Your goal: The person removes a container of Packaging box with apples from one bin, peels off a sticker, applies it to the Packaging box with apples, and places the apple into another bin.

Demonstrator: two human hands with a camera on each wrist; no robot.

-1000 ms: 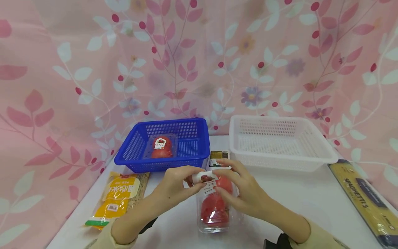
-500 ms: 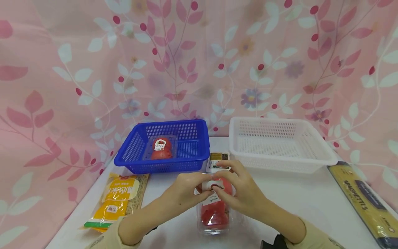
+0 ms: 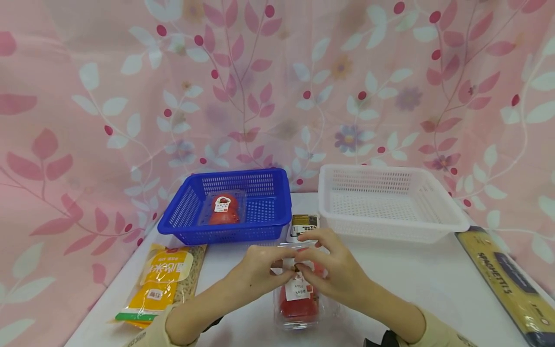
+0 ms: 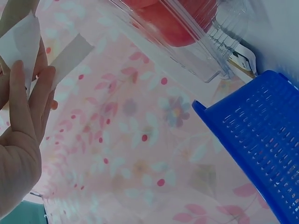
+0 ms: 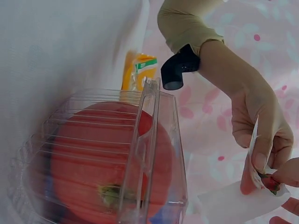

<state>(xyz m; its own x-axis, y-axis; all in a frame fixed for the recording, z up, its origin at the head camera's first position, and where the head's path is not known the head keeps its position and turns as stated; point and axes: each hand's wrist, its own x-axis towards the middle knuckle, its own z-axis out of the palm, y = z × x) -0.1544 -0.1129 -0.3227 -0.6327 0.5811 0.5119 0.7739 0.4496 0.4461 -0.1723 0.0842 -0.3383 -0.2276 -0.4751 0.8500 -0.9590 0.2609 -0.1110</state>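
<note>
Above a clear plastic box (image 3: 297, 318) of red fruit, both hands hold a white paper label (image 3: 299, 287) between them. My left hand (image 3: 262, 265) pinches its left side with thumb and fingers. My right hand (image 3: 329, 267) pinches the top right part between thumb and index finger, the other fingers raised. In the right wrist view the label (image 5: 238, 204) is folded up, with a printed red picture near the fingertips. A pale strip (image 4: 71, 59) sticks out beyond the left fingers in the left wrist view. The fruit (image 5: 105, 158) inside the box shows a green stalk end.
A blue basket (image 3: 225, 235) at the back left holds another labelled fruit box (image 3: 223, 217). Right of it stand a small white pack (image 3: 303, 224) and a white basket (image 3: 390, 226). A yellow grain bag (image 3: 162, 277) lies left, a spaghetti pack (image 3: 505, 277) right.
The label has turned and come down in the hands, its lower printed part now hanging over the fruit box. The hands have shifted slightly, their fingertips closer together.
</note>
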